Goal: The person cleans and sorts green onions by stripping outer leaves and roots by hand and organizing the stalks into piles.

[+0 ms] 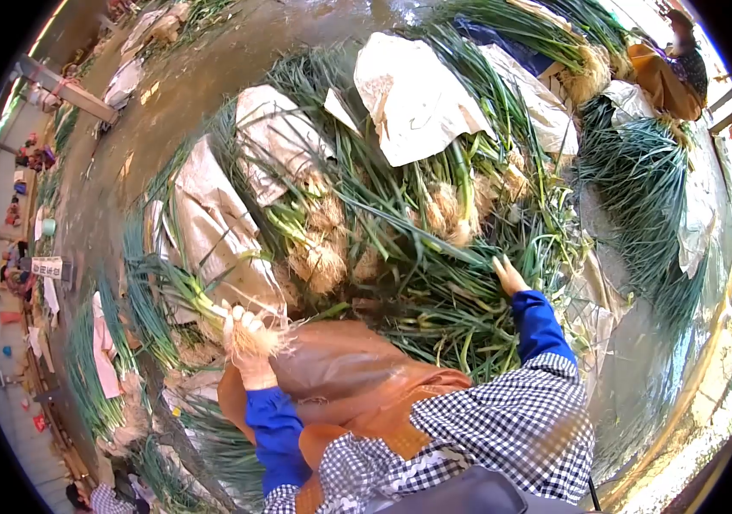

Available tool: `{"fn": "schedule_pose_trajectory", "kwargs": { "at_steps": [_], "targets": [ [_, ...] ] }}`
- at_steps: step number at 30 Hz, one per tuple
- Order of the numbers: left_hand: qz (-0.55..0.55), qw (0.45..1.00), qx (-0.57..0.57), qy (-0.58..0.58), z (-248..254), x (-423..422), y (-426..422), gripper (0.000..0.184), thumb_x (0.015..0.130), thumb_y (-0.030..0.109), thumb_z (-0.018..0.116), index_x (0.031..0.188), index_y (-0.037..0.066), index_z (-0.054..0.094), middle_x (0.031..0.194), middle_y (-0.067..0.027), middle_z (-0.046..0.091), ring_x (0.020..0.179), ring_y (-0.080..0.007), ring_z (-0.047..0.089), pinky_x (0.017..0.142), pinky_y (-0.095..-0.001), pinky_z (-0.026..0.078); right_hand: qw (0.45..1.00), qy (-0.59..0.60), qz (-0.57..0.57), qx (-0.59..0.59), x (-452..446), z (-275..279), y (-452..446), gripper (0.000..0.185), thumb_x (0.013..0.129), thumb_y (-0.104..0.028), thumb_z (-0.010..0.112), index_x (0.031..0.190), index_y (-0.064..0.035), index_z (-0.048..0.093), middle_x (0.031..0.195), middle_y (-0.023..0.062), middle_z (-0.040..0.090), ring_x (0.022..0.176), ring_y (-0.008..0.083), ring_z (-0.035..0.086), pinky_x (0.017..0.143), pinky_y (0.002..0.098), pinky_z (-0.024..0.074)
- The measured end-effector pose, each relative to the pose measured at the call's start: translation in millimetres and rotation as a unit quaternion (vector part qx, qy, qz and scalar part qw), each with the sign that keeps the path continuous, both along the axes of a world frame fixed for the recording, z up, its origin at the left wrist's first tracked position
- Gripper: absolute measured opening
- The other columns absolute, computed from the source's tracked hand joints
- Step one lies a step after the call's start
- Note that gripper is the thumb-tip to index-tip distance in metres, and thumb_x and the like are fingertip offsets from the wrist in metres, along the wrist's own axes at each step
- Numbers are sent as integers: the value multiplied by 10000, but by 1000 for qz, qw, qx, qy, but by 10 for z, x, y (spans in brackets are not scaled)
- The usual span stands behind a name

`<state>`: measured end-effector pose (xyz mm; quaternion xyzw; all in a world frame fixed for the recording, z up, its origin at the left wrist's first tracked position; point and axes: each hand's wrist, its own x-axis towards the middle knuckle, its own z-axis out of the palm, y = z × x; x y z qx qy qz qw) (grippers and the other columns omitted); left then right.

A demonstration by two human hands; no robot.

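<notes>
My left hand (248,336) is wrapped round the white, rooty end of a few green onions (199,301), whose leaves stretch away to the upper left. Pale stringy roots stick out past the fingers. On the right, my right hand (511,277) reaches out over a heap of green onion leaves (460,321), fingers stretched and touching the greens. Whether a leaf lies under those fingers I cannot tell. A brown apron (340,364) covers my lap between the two arms.
In front lie bunches with hairy roots (319,261), partly under white sheets (413,94) and a creased sack (220,223). More green onions (640,188) are piled at right. Another person (683,68) sits at the upper right. Wet floor (186,77) stretches behind.
</notes>
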<state>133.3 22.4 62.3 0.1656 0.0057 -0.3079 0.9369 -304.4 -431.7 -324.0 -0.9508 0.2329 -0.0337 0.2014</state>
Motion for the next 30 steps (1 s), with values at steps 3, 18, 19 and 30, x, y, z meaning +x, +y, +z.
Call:
{"fn": "schedule_pose_trajectory", "kwargs": {
  "at_steps": [3, 18, 19, 30],
  "targets": [
    [-21, 999, 29, -35, -91, 69, 62, 272, 934, 143, 388, 1183, 48, 444, 868, -40, 443, 700, -134, 439, 590, -265, 415, 896, 363, -207, 153, -255, 2004, 656, 642, 831, -514, 451, 1336, -128, 362, 1341, 147, 395, 1190, 316, 427, 996, 388, 337],
    [-12, 998, 62, -5, 138, -47, 78, 257, 893, 138, 472, 1140, 77, 510, 812, -24, 473, 625, -125, 429, 544, -250, 389, 927, -244, -203, 201, 2025, 1711, -738, 461, 806, -334, 596, 1153, -38, 536, 1033, 148, 621, 948, 280, 586, 810, 347, 451],
    [-18, 997, 71, -31, 90, -16, 107, 248, 901, 176, 466, 1137, 109, 500, 800, -9, 526, 627, -140, 491, 527, -286, 451, 912, -214, -285, 202, 2196, 2040, -578, 475, 797, -301, 621, 1161, -13, 517, 1024, 151, 620, 928, 270, 586, 811, 342, 453],
    [26, 996, 84, 28, -161, 120, 272, 331, 883, 114, 489, 1213, 95, 463, 867, -42, 553, 681, -156, 501, 561, -283, 452, 788, -235, -220, 525, 2560, 1693, -127, 486, 756, -66, 640, 1203, -38, 453, 1134, 143, 543, 935, 207, 578, 820, 354, 486]
  ]
}}
